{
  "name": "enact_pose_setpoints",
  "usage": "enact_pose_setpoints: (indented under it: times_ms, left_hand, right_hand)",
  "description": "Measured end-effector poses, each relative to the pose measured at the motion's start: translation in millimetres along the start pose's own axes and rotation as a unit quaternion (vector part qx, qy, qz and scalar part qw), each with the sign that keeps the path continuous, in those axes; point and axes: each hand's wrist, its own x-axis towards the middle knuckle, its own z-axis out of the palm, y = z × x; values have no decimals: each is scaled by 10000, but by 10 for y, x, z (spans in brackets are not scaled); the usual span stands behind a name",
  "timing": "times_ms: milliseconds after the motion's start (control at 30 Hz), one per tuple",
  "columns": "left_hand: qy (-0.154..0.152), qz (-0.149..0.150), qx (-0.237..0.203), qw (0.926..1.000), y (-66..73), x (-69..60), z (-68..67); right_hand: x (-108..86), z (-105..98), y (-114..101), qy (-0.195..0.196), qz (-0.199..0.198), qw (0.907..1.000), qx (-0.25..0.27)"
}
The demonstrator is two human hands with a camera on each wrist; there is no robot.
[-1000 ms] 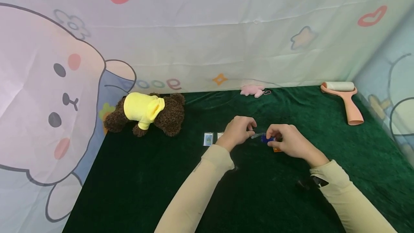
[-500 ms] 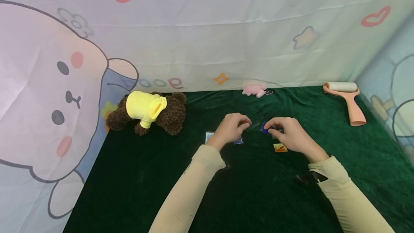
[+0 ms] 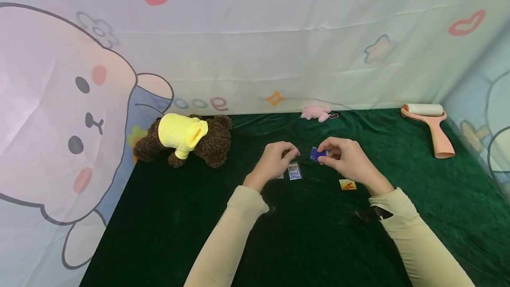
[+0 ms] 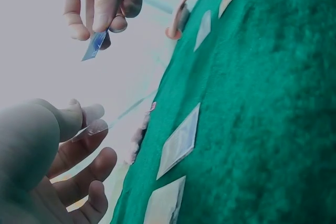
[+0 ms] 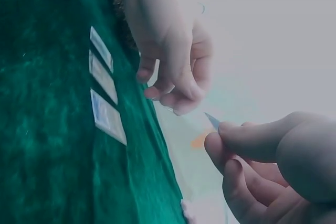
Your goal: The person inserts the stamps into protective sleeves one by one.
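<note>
Above the green cloth, my right hand (image 3: 343, 156) pinches a small blue card (image 3: 317, 154) between thumb and fingertips. My left hand (image 3: 275, 163), apart from it on the left, pinches a thin clear plastic sleeve (image 4: 97, 127) between thumb and index finger; in the head view the sleeve can hardly be made out. A sleeved card (image 3: 295, 171) lies just below my left hand, which partly hides another beside it. Three sleeved cards (image 5: 109, 118) form a row in the right wrist view. Below my right hand lies an orange-yellow card (image 3: 347, 184). Near it, a pale flat piece (image 4: 203, 31) shows in the left wrist view.
Green cloth (image 3: 303, 242) covers the table. A brown plush bear (image 3: 217, 141) in a yellow top lies at the back left. At the rear edge lies a pink plush toy (image 3: 315, 113), and a peach-handled lint roller (image 3: 432, 129) rests at the back right. Printed fabric (image 3: 247, 56) hangs behind.
My left hand has moved left with the clear sleeve. The right hand has shifted slightly back and left with the blue card, leaving the orange-yellow card uncovered.
</note>
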Motion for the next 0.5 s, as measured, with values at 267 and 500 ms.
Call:
enact_pose_setpoints:
  times_ms: [267,500]
  left_hand:
    - [285,112,-34,9995,-42,-75,-90]
    - [374,92,-167,9991,-60,-109,-131]
  right_hand:
    - [85,60,-67,202,-76,9997,-104]
    - [101,57,-128,190,-10,9998,16]
